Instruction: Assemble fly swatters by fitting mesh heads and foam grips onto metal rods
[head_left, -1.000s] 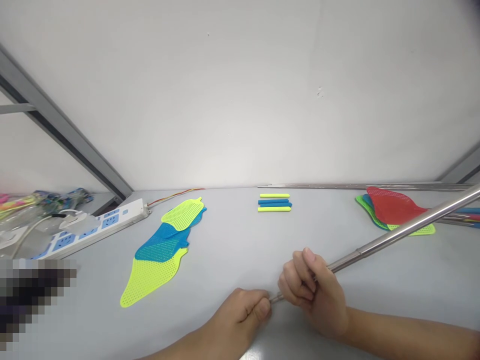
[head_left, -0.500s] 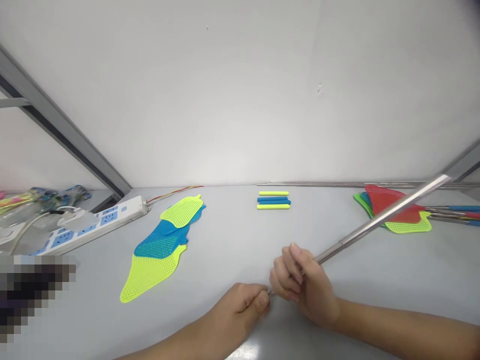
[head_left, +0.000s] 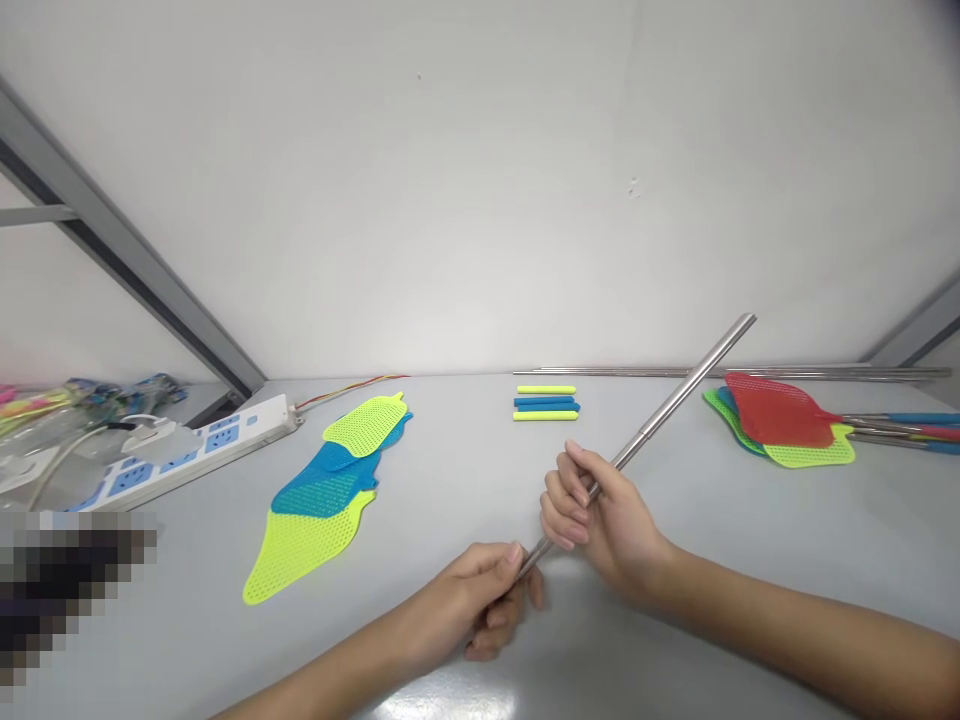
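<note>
A shiny telescopic metal rod (head_left: 667, 408) slants up to the right in front of me, its thicker section at the far end. My right hand (head_left: 600, 510) is closed around its middle. Lower down, my left hand (head_left: 491, 595) grips the thin end between thumb and fingers; the rod's tip is hidden inside it. Beyond my hands lie short yellow and blue tubes (head_left: 546, 404) in a small row. To the left, yellow and blue fly swatter heads (head_left: 322, 495) overlap on the table.
At the right, fly swatters with a red head (head_left: 780, 410) and green, blue and yellow ones lie piled. Thin metal rods (head_left: 697, 374) run along the wall. A white power strip (head_left: 217, 440) with plugs sits at the left, near a grey metal frame (head_left: 150, 250).
The rod now looks shorter and stands steeper, its far end swung leftward. My right hand has risen slightly, and more of the thin section shows between my hands.
</note>
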